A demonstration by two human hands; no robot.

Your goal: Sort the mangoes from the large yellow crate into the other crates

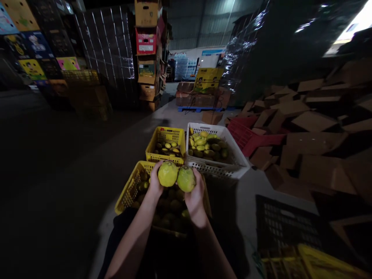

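Two yellow-green fruits that look like papayas are held up side by side, blunt ends towards me. My left hand (156, 182) is wrapped round the left, yellower papaya (167, 174). Fingers of my right hand (195, 197) close round the greener papaya (186, 179). Both are above a yellow crate (127, 192) of similar fruit in deep shadow. Beyond it are a smaller yellow crate (151, 149) with several fruits low inside and a white crate (236, 149) holding a pile of yellow-green papayas (201, 142). My forearms hide part of the near crate.
Empty cardboard boxes (316, 143) are heaped at the right beside a red crate (247, 133). Dark and yellow crates (319, 259) lie at lower right. Stacked cartons (147, 66) and a blue pallet (200, 109) stand behind.
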